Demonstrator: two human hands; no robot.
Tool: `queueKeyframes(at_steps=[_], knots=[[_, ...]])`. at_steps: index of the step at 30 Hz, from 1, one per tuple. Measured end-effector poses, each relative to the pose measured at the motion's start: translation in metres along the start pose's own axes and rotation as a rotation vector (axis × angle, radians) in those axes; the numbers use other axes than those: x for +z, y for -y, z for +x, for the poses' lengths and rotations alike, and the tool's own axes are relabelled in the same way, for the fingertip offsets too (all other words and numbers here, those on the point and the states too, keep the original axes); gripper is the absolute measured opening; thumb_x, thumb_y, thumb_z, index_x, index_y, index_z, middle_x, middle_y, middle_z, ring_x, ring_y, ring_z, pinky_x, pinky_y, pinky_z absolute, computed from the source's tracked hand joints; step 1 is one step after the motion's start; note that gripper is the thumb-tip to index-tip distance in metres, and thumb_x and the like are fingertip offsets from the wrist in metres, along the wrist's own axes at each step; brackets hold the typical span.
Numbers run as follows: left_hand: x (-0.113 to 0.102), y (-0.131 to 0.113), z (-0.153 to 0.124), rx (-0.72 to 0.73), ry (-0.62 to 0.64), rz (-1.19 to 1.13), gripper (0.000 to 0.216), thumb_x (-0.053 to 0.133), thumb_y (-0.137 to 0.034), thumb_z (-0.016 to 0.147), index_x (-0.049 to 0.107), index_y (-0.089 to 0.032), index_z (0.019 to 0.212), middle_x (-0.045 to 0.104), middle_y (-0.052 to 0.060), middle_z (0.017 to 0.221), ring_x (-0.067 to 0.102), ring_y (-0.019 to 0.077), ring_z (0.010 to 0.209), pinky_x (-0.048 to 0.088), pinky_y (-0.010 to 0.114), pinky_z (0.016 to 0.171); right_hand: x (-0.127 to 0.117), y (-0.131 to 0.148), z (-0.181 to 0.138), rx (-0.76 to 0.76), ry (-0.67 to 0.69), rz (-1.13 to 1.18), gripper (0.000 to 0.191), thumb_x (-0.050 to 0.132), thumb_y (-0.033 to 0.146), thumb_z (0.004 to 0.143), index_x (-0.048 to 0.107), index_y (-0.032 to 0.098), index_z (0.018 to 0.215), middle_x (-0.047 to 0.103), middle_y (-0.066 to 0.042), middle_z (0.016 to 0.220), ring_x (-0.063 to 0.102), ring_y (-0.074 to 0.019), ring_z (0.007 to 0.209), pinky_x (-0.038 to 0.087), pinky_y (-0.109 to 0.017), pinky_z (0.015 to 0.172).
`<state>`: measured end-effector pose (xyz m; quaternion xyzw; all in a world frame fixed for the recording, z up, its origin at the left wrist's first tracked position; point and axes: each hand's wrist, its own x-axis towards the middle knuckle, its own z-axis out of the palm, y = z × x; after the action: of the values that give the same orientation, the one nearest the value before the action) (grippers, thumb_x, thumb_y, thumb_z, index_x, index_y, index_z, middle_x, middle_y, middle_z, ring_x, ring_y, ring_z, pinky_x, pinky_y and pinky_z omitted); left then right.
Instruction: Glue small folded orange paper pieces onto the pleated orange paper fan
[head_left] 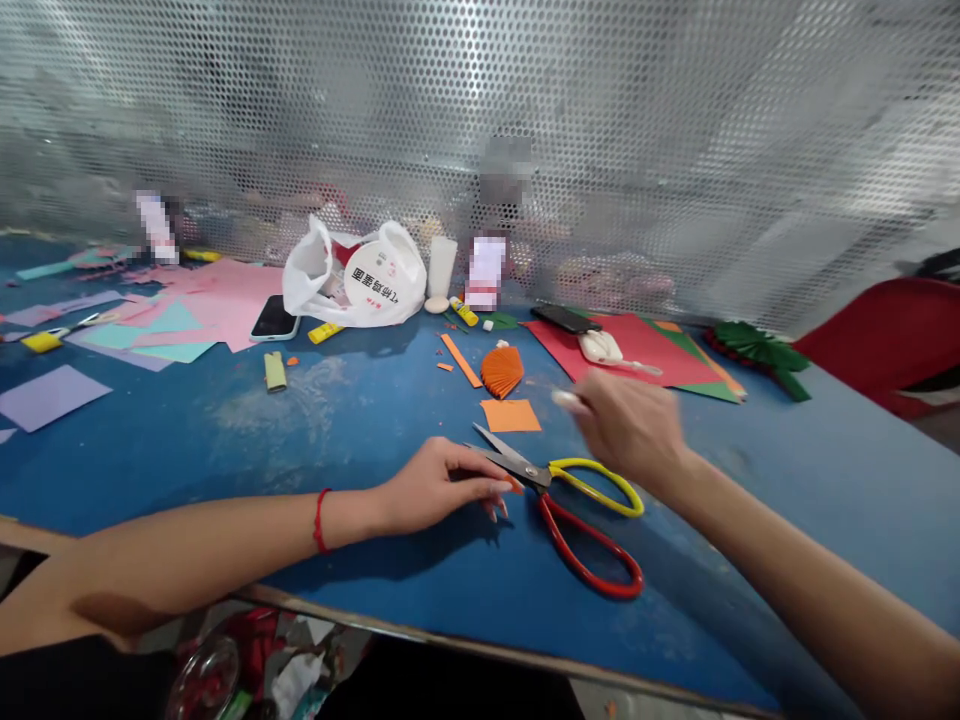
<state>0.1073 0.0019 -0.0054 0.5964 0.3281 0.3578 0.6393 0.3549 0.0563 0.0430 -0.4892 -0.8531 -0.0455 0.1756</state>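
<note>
A blue table (pixel 225 440) is worked at with two bare hands. One white plastic bag (pixel 386 275) is set toward the back. One pair of large scissors (pixel 541 477) lies at front centre, blades parted. The right hand (pixel 634 425) is blurred, fingers curled; whether anything is gripped cannot be told. By the left hand (pixel 435 487), at the blades, an orange bit (pixel 514 484) is pinched between thumb and fingertips. Two phones (pixel 275 320) lie flat beyond.

Past the scissors, one pleated orange piece (pixel 502 371) appears already folded; one orange rectangle (pixel 511 415), just in front of it, is flat and unpleated, so the paperwork is judged partly done, with cutting and folding probably left. Beside these, one orange strip (pixel 460 361) is seen. Two yellow glue sticks (pixel 326 332) and, smallest, two loose orange scraps (pixel 445 366) are counted.
</note>
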Motion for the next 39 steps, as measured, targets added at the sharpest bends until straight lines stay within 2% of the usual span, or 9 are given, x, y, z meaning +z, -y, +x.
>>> queueKeyframes(at_steps=[3, 6, 10, 14, 18, 23, 27, 34, 39], knots=[[0.000, -0.003, 0.001, -0.028, -0.038, -0.034, 0.026, 0.075, -0.033, 0.080, 0.078, -0.009, 0.091, 0.075, 0.008, 0.074, 0.068, 0.0129, 0.065, 0.057, 0.022, 0.069, 0.030, -0.011, 0.040, 0.054, 0.106, -0.089, 0.029, 0.043, 0.035, 0.101, 0.062, 0.014, 0.094, 0.068, -0.012, 0.087, 0.066, -0.0255, 0.080, 0.041, -0.030, 0.060], [-0.001, -0.005, 0.001, -0.049, -0.076, -0.027, 0.026, 0.075, -0.032, 0.080, 0.077, -0.009, 0.091, 0.076, 0.008, 0.076, 0.069, 0.0123, 0.065, 0.058, 0.022, 0.070, 0.031, -0.014, 0.043, 0.094, 0.131, -0.082, 0.035, 0.031, 0.040, 0.104, 0.057, 0.017, 0.103, 0.068, -0.009, 0.083, 0.066, -0.0244, 0.075, 0.032, -0.028, 0.056], [-0.003, -0.007, 0.003, -0.067, -0.113, -0.021, 0.030, 0.075, -0.035, 0.081, 0.076, -0.009, 0.094, 0.078, 0.010, 0.083, 0.070, 0.0130, 0.068, 0.059, 0.025, 0.073, 0.001, -0.004, 0.013, 0.053, 0.185, 0.031, 0.035, 0.028, 0.045, 0.104, 0.053, 0.020, 0.099, 0.066, -0.004, 0.082, 0.062, -0.0199, 0.074, 0.036, -0.028, 0.062], [-0.002, -0.006, 0.005, -0.061, -0.184, -0.041, 0.030, 0.075, -0.037, 0.081, 0.074, -0.008, 0.091, 0.077, 0.010, 0.082, 0.070, 0.0132, 0.067, 0.061, 0.026, 0.072, -0.019, 0.011, -0.030, -0.117, 0.462, -0.015, 0.026, 0.054, 0.045, 0.091, 0.056, 0.020, 0.094, 0.063, -0.007, 0.094, 0.061, -0.0235, 0.083, 0.041, -0.032, 0.069], [0.001, -0.006, 0.003, -0.051, -0.221, -0.074, 0.028, 0.075, -0.036, 0.081, 0.073, -0.009, 0.089, 0.077, 0.008, 0.076, 0.071, 0.0131, 0.066, 0.061, 0.024, 0.068, -0.014, 0.020, -0.054, -0.068, 0.527, -0.131, 0.021, 0.057, 0.030, 0.078, 0.055, 0.017, 0.094, 0.060, -0.011, 0.096, 0.060, -0.0271, 0.086, 0.042, -0.034, 0.068], [0.005, -0.009, -0.003, -0.046, -0.183, -0.060, 0.023, 0.075, -0.032, 0.081, 0.073, -0.009, 0.083, 0.076, 0.007, 0.072, 0.067, 0.0109, 0.057, 0.057, 0.020, 0.059, -0.003, 0.016, -0.052, 0.082, 0.561, 0.014, 0.028, 0.058, 0.025, 0.066, 0.044, 0.021, 0.090, 0.059, -0.004, 0.078, 0.057, -0.0211, 0.069, 0.036, -0.028, 0.056], [0.007, -0.011, -0.007, -0.035, -0.149, -0.081, 0.021, 0.076, -0.031, 0.079, 0.074, -0.010, 0.084, 0.075, 0.007, 0.071, 0.068, 0.0115, 0.058, 0.057, 0.020, 0.059, -0.001, 0.015, -0.055, 0.136, 0.502, -0.077, 0.028, 0.056, 0.030, 0.072, 0.044, 0.020, 0.096, 0.061, -0.005, 0.072, 0.058, -0.0228, 0.063, 0.030, -0.028, 0.053], [0.006, -0.009, -0.006, -0.009, -0.137, -0.076, 0.019, 0.076, -0.028, 0.080, 0.077, -0.012, 0.089, 0.076, 0.006, 0.074, 0.067, 0.0103, 0.062, 0.057, 0.019, 0.062, 0.002, 0.004, -0.066, 0.179, 0.370, -0.251, 0.035, 0.052, 0.023, 0.077, 0.045, 0.016, 0.110, 0.069, -0.014, 0.093, 0.068, -0.0297, 0.078, 0.036, -0.030, 0.056], [0.006, -0.008, -0.005, 0.028, -0.219, 0.035, 0.019, 0.075, -0.031, 0.081, 0.077, -0.013, 0.087, 0.076, 0.006, 0.073, 0.067, 0.0113, 0.062, 0.058, 0.020, 0.064, -0.007, -0.005, -0.063, 0.202, 0.181, -0.139, 0.036, 0.056, 0.026, 0.074, 0.042, 0.021, 0.107, 0.067, -0.011, 0.088, 0.065, -0.0283, 0.072, 0.039, -0.032, 0.055]])
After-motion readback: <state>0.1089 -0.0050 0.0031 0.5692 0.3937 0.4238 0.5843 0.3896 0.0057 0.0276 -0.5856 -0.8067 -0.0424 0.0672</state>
